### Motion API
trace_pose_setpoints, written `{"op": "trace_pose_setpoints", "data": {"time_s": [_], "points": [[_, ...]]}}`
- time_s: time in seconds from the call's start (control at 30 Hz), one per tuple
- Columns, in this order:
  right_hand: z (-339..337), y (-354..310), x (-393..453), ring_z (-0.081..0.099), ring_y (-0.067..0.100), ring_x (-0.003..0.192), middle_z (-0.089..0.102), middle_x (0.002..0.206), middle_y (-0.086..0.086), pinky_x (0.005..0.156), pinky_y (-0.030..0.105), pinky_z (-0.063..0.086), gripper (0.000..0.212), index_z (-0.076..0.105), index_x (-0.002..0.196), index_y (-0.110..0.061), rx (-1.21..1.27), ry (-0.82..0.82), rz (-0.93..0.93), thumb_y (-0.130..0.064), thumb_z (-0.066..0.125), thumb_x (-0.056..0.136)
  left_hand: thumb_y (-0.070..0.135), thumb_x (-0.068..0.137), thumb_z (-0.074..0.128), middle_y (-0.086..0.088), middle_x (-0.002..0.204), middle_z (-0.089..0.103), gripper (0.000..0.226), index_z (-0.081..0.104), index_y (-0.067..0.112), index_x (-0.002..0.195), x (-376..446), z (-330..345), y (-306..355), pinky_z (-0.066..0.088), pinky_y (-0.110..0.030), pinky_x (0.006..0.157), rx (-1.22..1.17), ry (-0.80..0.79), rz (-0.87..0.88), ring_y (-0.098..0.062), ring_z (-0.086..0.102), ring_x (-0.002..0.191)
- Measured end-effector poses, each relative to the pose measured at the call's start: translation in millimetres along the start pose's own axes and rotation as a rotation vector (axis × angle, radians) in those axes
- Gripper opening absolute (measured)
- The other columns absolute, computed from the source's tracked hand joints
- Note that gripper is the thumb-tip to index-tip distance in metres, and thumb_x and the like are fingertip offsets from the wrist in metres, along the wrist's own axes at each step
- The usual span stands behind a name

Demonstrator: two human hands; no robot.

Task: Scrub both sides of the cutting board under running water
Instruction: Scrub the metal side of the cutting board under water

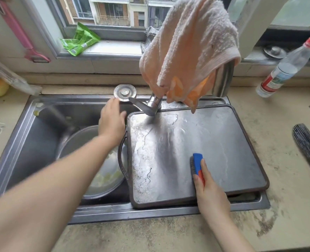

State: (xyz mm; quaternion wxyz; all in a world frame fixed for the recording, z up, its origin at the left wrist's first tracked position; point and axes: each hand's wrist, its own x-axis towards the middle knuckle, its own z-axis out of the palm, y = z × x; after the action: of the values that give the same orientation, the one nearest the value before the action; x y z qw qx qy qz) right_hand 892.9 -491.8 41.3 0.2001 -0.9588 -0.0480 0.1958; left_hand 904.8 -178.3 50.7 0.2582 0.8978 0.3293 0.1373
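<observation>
A dark metal cutting board (214, 151) lies flat across the right basin of the steel sink (23, 135), wet with foam along its left side. My right hand (207, 188) grips a blue and red scrub brush (197, 163), bristles resting on the board's near part. My left hand (112, 120) reaches over the left basin, fingers apart, close to the tap lever (141, 106) and holding nothing. Whether water runs from the tap is unclear.
A metal basin (103, 179) with food scraps sits in the left sink. A pink-orange towel (188, 51) hangs over the tap. A clear bottle (285, 70) stands at the right, a dark ridged object (309, 148) at the far right, green packets (79, 40) on the sill.
</observation>
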Motion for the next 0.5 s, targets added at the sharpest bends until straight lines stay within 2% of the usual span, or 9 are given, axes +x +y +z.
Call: {"op": "trace_pose_setpoints", "data": {"time_s": [0.07, 0.1, 0.17, 0.23, 0.3, 0.37, 0.4, 0.5], "points": [[15, -23, 5, 0.061, 0.027, 0.085, 0.063, 0.091, 0.001, 0.064, 0.033, 0.037, 0.054, -0.005, 0.143, -0.054, -0.134, -0.049, -0.110, -0.053, 0.023, 0.097, 0.022, 0.097, 0.043, -0.021, 0.146, 0.033, 0.048, 0.034, -0.001, 0.139, -54, 24, -8, 0.023, -0.039, 0.108, -0.215, 0.005, -0.392, -0.034, 0.030, 0.134], [26, -30, 3, 0.062, 0.028, 0.083, 0.066, 0.093, 0.002, 0.063, 0.034, 0.036, 0.055, -0.010, 0.141, -0.055, -0.213, -0.091, -0.255, -0.054, 0.023, 0.097, 0.024, 0.098, 0.041, -0.024, 0.141, 0.038, 0.045, 0.038, -0.003, 0.134, -80, 37, -9, 0.027, -0.040, 0.104, -0.292, -0.011, -0.540, -0.036, 0.036, 0.128], [27, -35, 14, 0.064, 0.030, 0.084, 0.068, 0.097, 0.004, 0.062, 0.035, 0.038, 0.057, -0.016, 0.135, -0.060, -0.367, -0.148, -0.472, -0.058, 0.025, 0.095, 0.025, 0.099, 0.037, -0.027, 0.121, 0.052, 0.034, 0.047, -0.002, 0.116, -125, 59, -7, 0.036, -0.039, 0.085, -0.385, -0.018, -0.666, -0.037, 0.050, 0.105], [2, -27, 65, 0.062, 0.032, 0.090, 0.067, 0.105, 0.007, 0.067, 0.036, 0.039, 0.054, -0.009, 0.136, -0.062, -0.409, -0.061, -0.429, -0.058, 0.025, 0.095, 0.024, 0.100, 0.034, -0.025, 0.110, 0.058, 0.031, 0.049, -0.001, 0.113, -144, 72, -9, 0.032, -0.034, 0.075, -0.433, 0.049, -0.664, -0.036, 0.053, 0.096], [-34, -26, 129, 0.059, 0.033, 0.099, 0.063, 0.114, 0.011, 0.072, 0.037, 0.037, 0.053, 0.002, 0.143, -0.053, -0.376, 0.082, -0.214, -0.052, 0.027, 0.097, 0.022, 0.100, 0.033, -0.024, 0.105, 0.060, 0.033, 0.051, -0.002, 0.115, -146, 79, -17, 0.033, -0.034, 0.074, -0.418, 0.082, -0.616, -0.038, 0.054, 0.096], [-40, -34, 150, 0.057, 0.035, 0.101, 0.061, 0.117, 0.014, 0.075, 0.039, 0.037, 0.054, 0.005, 0.146, -0.047, -0.362, 0.130, -0.087, -0.048, 0.029, 0.098, 0.020, 0.100, 0.034, -0.020, 0.101, 0.061, 0.031, 0.053, -0.001, 0.114, -146, 82, -20, 0.035, -0.034, 0.075, -0.441, 0.094, -0.567, -0.034, 0.055, 0.095], [-27, -40, 140, 0.059, 0.035, 0.097, 0.063, 0.112, 0.014, 0.073, 0.039, 0.038, 0.055, 0.002, 0.145, -0.049, -0.339, 0.109, -0.136, -0.048, 0.029, 0.097, 0.019, 0.100, 0.034, -0.015, 0.102, 0.062, 0.031, 0.054, 0.001, 0.116, -147, 81, -19, 0.036, -0.032, 0.077, -0.485, 0.098, -0.550, -0.030, 0.055, 0.095], [24, -46, 74, 0.063, 0.033, 0.078, 0.068, 0.089, 0.008, 0.058, 0.035, 0.033, 0.056, -0.016, 0.130, -0.066, -0.383, -0.126, -0.526, -0.056, 0.022, 0.091, 0.018, 0.100, 0.035, -0.003, 0.108, 0.061, 0.031, 0.055, 0.008, 0.122, -148, 75, -15, 0.037, -0.028, 0.084, -0.604, 0.106, -0.526, -0.017, 0.053, 0.100]]}}
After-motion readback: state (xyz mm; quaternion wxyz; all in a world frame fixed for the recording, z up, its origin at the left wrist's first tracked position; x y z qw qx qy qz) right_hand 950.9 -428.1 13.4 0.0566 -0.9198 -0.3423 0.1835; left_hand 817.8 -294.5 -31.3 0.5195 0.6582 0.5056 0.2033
